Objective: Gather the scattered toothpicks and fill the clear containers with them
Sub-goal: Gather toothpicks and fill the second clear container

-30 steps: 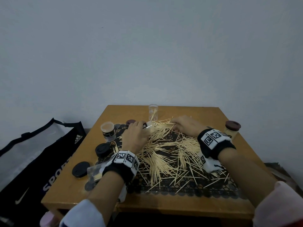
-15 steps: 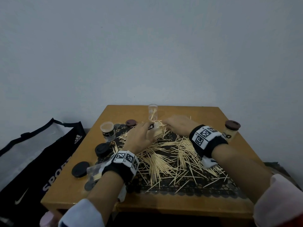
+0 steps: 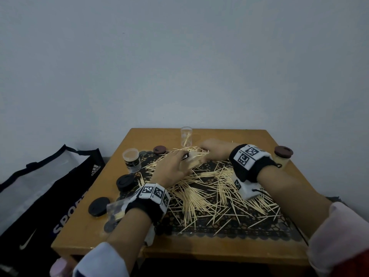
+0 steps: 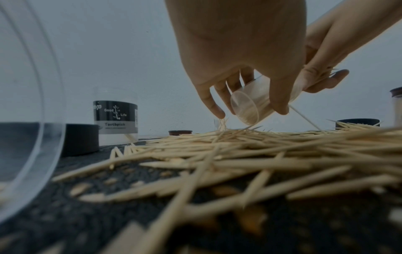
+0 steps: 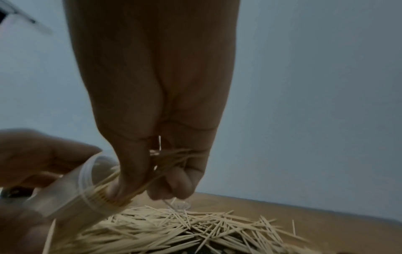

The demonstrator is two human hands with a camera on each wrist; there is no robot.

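A heap of pale toothpicks [image 3: 209,188] lies spread over a dark lace mat [image 3: 239,228] on the wooden table. My left hand [image 3: 171,168] grips a clear container [image 4: 256,104] tilted on its side above the pile, its mouth toward my right hand [image 3: 215,149]. That container [image 5: 71,194] is packed with toothpicks. My right hand [image 5: 156,163] pinches a bundle of toothpicks [image 5: 165,165] and pushes their ends into the container's mouth.
A clear container [image 3: 186,136] with a few toothpicks stands at the far edge. A labelled jar [image 3: 131,159] stands left, a capped jar [image 3: 282,157] right. Black lids [image 3: 124,181] [image 3: 99,205] and a brown lid [image 3: 159,149] lie at the left. A sports bag [image 3: 40,196] sits left of the table.
My right hand has moved left and met the left hand's container, carrying a bundle of toothpicks. The left hand has tilted the container up off the pile.
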